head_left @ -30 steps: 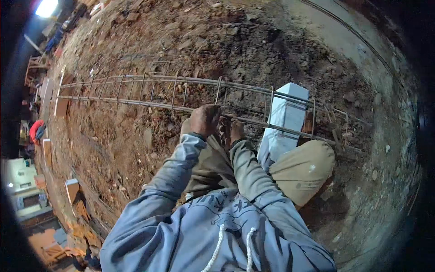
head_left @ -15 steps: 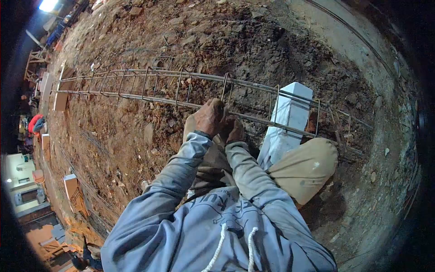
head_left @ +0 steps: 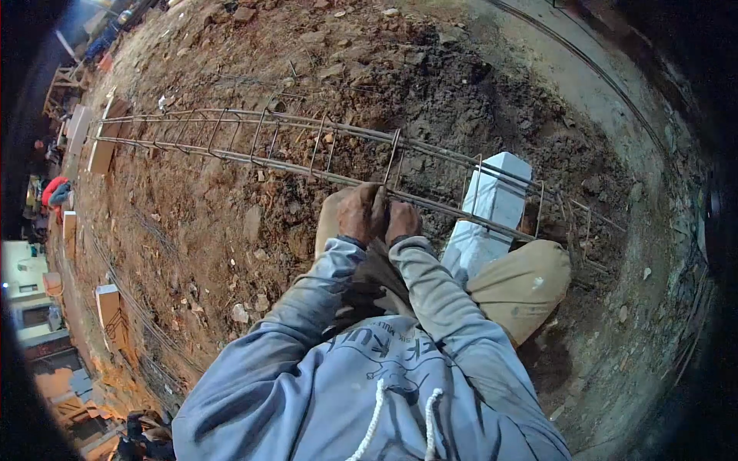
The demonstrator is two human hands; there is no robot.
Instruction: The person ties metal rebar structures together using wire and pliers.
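A long rebar cage (head_left: 338,181) with square stirrups crosses in front of me, over the soil. My left hand (head_left: 360,213) is closed at its near bars, by the foot of a stirrup (head_left: 393,158). Pressed close beside it, my right hand (head_left: 403,220) is closed too, just below the same bars. The fingers hide whatever lies between them, so I cannot make out what they hold. To the right, the cage rests across a white block (head_left: 500,186). My bent knee (head_left: 526,280) in tan trousers is next to that block.
Rough soil (head_left: 207,223) with stones surrounds the cage. A board-like block (head_left: 102,154) supports the cage's far left end. Another block (head_left: 115,319) stands at lower left, near thin loose rods. A person in red (head_left: 54,190) is at the far left. Long bars (head_left: 584,58) lie upper right.
My hands have come down slightly toward me, leaving more of the stirrup in sight. Both stay closed and close together. The whole view has shifted a little.
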